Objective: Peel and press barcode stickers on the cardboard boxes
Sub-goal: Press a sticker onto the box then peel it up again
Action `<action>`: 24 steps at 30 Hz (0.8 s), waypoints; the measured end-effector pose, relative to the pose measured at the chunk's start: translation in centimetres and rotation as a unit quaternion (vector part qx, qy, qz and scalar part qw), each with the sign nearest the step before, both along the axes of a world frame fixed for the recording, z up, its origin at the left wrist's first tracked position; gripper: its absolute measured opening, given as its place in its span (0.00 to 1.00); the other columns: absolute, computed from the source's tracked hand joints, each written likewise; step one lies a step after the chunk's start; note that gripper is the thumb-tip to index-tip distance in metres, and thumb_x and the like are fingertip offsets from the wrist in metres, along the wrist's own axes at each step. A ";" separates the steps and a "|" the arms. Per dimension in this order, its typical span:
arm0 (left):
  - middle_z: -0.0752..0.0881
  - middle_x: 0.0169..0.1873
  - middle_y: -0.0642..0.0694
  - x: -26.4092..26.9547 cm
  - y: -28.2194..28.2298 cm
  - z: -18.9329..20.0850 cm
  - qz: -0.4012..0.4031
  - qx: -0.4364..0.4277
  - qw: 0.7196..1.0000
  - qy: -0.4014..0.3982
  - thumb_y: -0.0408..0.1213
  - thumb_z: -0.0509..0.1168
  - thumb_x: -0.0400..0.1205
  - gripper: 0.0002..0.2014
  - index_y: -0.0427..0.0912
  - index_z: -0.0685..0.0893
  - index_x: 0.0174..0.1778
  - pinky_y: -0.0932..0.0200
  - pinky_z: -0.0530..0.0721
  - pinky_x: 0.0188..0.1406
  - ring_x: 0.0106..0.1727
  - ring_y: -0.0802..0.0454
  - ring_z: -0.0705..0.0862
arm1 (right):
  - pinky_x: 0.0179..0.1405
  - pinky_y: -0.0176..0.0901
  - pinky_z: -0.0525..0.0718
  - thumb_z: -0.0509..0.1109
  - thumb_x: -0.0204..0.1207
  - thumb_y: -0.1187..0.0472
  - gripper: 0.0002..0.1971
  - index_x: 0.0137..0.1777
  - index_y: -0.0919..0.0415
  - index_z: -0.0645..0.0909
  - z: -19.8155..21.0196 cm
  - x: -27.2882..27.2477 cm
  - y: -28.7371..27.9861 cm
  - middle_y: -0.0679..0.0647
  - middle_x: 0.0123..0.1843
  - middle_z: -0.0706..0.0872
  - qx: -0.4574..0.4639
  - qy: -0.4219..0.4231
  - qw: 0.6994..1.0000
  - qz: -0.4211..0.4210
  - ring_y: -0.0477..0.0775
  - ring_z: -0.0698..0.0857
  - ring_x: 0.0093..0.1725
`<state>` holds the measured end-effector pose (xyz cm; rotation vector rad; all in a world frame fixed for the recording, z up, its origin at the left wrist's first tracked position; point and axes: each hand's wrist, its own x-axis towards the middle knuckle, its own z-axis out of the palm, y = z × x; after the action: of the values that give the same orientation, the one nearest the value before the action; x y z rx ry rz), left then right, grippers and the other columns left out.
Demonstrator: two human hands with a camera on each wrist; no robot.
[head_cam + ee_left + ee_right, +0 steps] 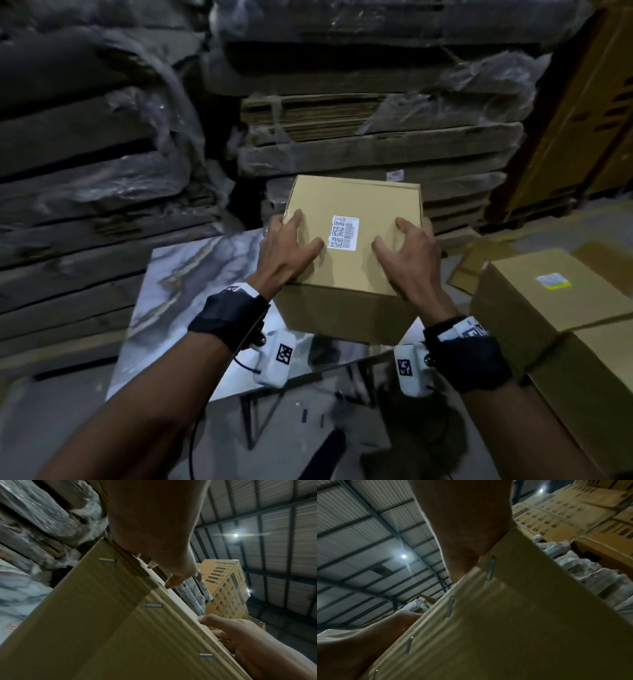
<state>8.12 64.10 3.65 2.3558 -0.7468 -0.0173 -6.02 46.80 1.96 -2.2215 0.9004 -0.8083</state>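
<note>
The box [346,260] at the centre already carries its sticker [344,232]. The left hand [291,250] at 9 o'clock and right hand [407,257] at 3 o'clock rest spread on its top. Other boxes probably remain.

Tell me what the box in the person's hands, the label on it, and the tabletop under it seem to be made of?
The box looks like matte brown corrugated cardboard: ribbing shows on its side, and metal staples join it. The barcode sticker seems to be white printed paper, lying flat on top. The tabletop has grey-white veining and a glossy sheen, so marble or a marble-look laminate; I cannot tell which.
</note>
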 end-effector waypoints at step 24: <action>0.71 0.67 0.37 10.2 2.8 -6.7 0.148 0.059 0.985 0.071 0.57 0.68 0.80 0.33 0.47 0.71 0.79 0.50 0.75 0.58 0.67 0.35 0.75 | 0.69 0.56 0.81 0.75 0.76 0.46 0.31 0.76 0.59 0.81 -5.9 18.2 -2.8 0.63 0.70 0.80 0.014 0.128 0.974 0.186 0.65 0.81 0.69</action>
<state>18.28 66.87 -3.05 2.5262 -0.3298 -0.1020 12.15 44.00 -3.90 -2.4038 0.5720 -0.3380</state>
